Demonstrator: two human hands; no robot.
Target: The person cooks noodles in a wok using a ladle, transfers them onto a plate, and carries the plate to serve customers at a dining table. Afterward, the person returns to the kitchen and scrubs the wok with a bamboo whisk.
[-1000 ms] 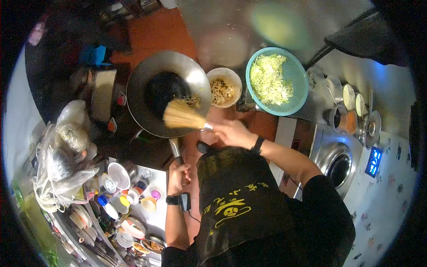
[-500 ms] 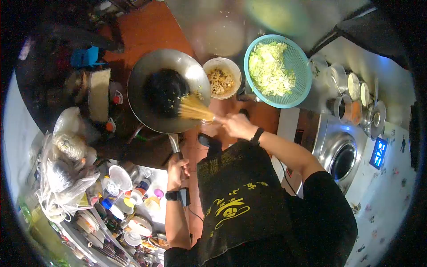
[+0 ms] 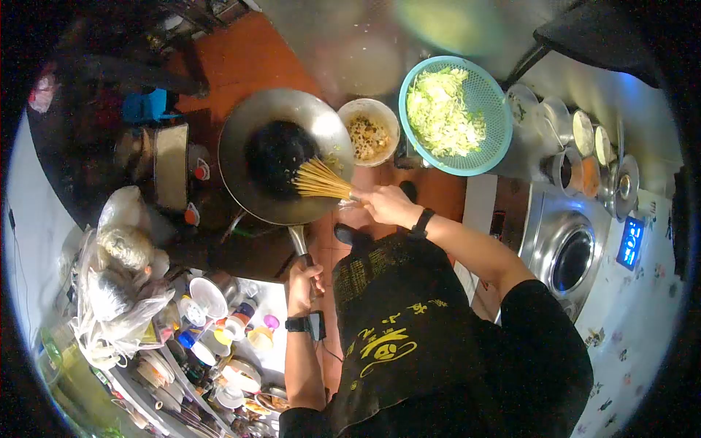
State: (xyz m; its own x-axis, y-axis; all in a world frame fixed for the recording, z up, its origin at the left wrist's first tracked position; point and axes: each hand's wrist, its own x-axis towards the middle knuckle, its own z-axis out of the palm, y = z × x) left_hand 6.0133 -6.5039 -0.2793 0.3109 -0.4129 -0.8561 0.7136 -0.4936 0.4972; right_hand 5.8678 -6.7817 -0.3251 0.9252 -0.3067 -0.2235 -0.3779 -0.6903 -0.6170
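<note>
My left hand is closed around the handle of a large wok, which is tilted above the floor. Bits of food cling to the wok's right inner wall. In my right hand is a bamboo wok brush, its bristles resting against that wall. Just right of the wok's rim stands a white bowl holding liquid with brown and pale scraps. A turquoise colander beyond it holds shredded cabbage.
An induction cooker stands at the right, with a lit blue display. Behind it are several seasoning containers. Cluttered shelves and plastic bags fill the lower left. A blue stool stands on the red floor.
The brush bristles have gone from blurred to sharp, still at the wok's right side. The whole view has shifted slightly. Both hands keep their grips.
</note>
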